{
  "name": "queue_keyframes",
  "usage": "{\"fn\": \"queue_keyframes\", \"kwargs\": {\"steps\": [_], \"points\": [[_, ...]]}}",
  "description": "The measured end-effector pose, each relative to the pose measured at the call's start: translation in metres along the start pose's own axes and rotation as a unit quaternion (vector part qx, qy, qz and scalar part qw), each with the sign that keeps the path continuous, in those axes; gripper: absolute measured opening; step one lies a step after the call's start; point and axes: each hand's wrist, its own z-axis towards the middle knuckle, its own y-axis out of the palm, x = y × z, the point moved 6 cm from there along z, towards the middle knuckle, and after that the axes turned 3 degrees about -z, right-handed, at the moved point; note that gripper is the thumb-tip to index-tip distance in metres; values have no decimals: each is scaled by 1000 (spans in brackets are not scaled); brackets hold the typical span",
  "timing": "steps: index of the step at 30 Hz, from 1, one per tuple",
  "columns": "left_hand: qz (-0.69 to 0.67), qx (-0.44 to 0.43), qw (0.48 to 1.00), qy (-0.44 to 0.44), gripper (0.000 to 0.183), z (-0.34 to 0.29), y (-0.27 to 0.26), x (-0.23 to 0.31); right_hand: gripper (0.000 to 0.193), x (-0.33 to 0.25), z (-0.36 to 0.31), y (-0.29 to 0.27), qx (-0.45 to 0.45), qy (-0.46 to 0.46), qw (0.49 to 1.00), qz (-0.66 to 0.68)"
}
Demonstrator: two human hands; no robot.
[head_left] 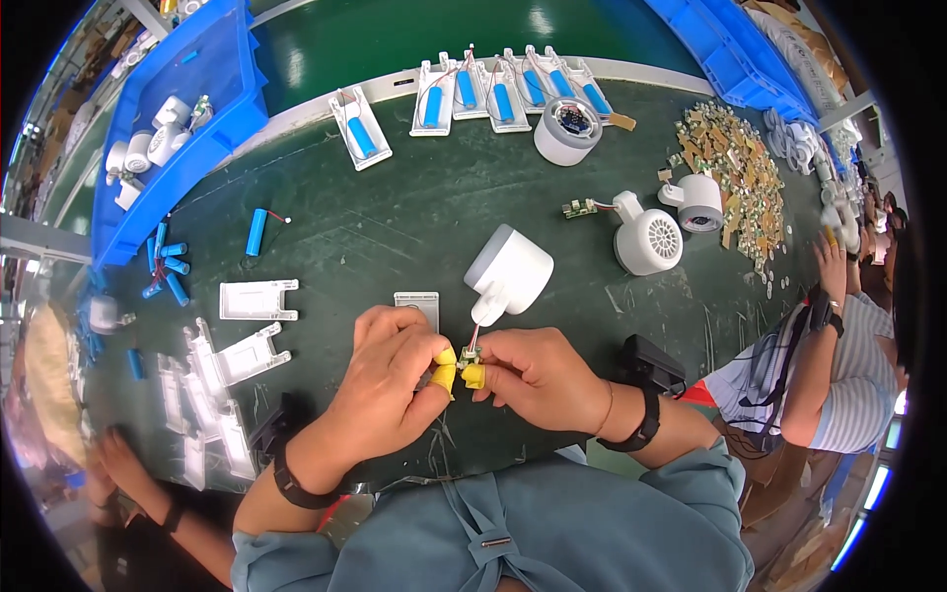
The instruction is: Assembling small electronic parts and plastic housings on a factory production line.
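Observation:
A small green circuit board (470,356) is pinched in my right hand (543,377), which has a yellow finger cot on the thumb. Thin wires run from the board to a white cylindrical fan head (517,268) lying just beyond my hands. My left hand (390,373), with yellow cots on thumb and index finger, is closed in a pinch against the board's left side; what sits between those fingertips is hidden. Partly behind the left hand lies a white plastic housing (417,304).
White housings with blue batteries (432,107) line the far edge. More fan heads (648,242) and a heap of small boards (735,163) lie right. Empty housings (258,300), loose batteries (256,233) and a blue bin (237,128) are left. Other people sit on both sides.

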Motion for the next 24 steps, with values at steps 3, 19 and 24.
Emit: {"fn": "queue_keyframes", "kwargs": {"steps": [3,19,24], "points": [[-4,9,1000,16,37,-2,1,0,9,-7,-1,0,32,-63,994,-86],[-15,9,1000,25,38,1,5,1,10,-7,-1,5,91,-115,982,-123],[5,-16,1000,15,31,3,-8,-3,12,-5,3,8,-3,-50,998,30]]}}
